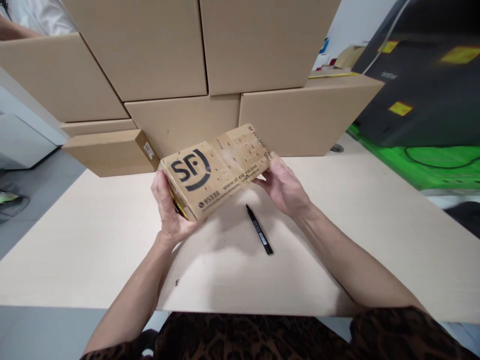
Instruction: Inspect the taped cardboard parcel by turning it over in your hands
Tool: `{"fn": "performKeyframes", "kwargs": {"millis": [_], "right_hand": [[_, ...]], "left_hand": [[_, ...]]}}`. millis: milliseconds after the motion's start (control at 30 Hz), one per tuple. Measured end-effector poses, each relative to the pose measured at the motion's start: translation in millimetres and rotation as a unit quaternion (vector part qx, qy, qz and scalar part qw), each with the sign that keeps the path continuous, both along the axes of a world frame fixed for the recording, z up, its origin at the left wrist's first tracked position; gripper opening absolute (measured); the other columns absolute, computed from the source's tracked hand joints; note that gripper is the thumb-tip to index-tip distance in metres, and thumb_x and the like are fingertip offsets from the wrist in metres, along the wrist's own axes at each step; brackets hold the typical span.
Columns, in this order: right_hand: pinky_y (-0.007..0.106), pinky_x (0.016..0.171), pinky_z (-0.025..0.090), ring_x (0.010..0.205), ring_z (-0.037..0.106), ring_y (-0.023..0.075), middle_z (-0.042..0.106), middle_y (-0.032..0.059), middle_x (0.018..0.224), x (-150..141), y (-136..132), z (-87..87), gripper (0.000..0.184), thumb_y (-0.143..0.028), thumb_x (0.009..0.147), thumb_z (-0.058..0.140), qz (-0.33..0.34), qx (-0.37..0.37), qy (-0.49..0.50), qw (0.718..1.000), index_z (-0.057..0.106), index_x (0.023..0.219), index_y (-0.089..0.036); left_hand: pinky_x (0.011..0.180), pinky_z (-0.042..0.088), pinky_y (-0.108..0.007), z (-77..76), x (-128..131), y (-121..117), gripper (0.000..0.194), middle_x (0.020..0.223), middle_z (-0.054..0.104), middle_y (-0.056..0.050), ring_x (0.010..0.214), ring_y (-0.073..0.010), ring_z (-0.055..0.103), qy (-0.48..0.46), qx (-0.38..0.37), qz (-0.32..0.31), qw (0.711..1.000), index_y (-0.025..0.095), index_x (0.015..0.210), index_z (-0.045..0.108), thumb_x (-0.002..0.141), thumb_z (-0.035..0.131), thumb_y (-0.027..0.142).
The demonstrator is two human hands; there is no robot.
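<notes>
A cardboard shipping box printed with a large "SF" logo and "95338" is held tilted above the table, its right end higher than its left. My left hand grips the left end, with the thumb along the lower edge. On the right end, my right hand is closed around the lower corner, some fingers hidden beneath the box. Clear tape runs over the printed face. Below the box, a black marker pen lies on the pale table, touched by neither hand.
Large plain cartons are stacked along the table's far side. A smaller carton with a label stands at the left. Behind the stack, upper left, shows a person's white sleeve. A dark machine stands on a green surface at right.
</notes>
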State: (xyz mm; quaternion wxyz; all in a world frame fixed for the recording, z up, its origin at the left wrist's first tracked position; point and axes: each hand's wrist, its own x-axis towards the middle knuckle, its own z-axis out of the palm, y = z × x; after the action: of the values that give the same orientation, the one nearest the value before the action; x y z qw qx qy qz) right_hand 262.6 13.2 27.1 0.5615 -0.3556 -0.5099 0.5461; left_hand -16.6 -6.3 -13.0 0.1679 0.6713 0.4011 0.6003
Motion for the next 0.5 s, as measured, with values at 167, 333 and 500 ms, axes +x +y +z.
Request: {"fn": "performKeyframes", "kwargs": {"millis": [167, 333, 500], "right_hand": [[0.063, 0.103, 0.061, 0.141, 0.062, 0.0391, 0.075, 0.0049, 0.138, 11, 15, -5.8, 0.057, -0.081, 0.082, 0.071, 0.008, -0.081, 0.047, 0.996, 0.071, 0.117, -0.035], [0.060, 0.095, 0.064, 0.135, 0.063, 0.0396, 0.077, 0.0037, 0.131, 13, 25, -14.4, 0.065, -0.076, 0.064, 0.088, -0.061, -0.152, 0.042, 0.986, 0.074, 0.112, -0.036], [0.064, 0.087, 0.066, 0.133, 0.063, 0.0413, 0.074, 0.0071, 0.134, 10, 23, -14.0, 0.076, -0.088, 0.062, 0.082, -0.048, -0.184, 0.018, 0.982, 0.072, 0.117, -0.036]], "left_hand": [[0.136, 0.016, -0.066, -8.0, -3, 8, 0.135, 0.163, 0.040, -0.019, 0.165, -0.0507, 0.021, 0.059, 0.054, 0.016, 0.997, 0.026, 0.163, 0.039, 0.051, 0.099, 0.072], [0.133, 0.008, -0.073, -19.2, -12, 13, 0.101, 0.145, 0.058, -0.016, 0.158, -0.0564, 0.032, 0.113, 0.122, 0.034, 0.986, 0.026, 0.131, 0.068, 0.043, 0.102, 0.061], [0.134, 0.002, -0.070, -31.9, -10, 8, 0.058, 0.131, 0.070, -0.008, 0.154, -0.0495, 0.042, 0.159, 0.091, -0.037, 0.982, 0.035, 0.105, 0.077, 0.054, 0.100, 0.049]]}}
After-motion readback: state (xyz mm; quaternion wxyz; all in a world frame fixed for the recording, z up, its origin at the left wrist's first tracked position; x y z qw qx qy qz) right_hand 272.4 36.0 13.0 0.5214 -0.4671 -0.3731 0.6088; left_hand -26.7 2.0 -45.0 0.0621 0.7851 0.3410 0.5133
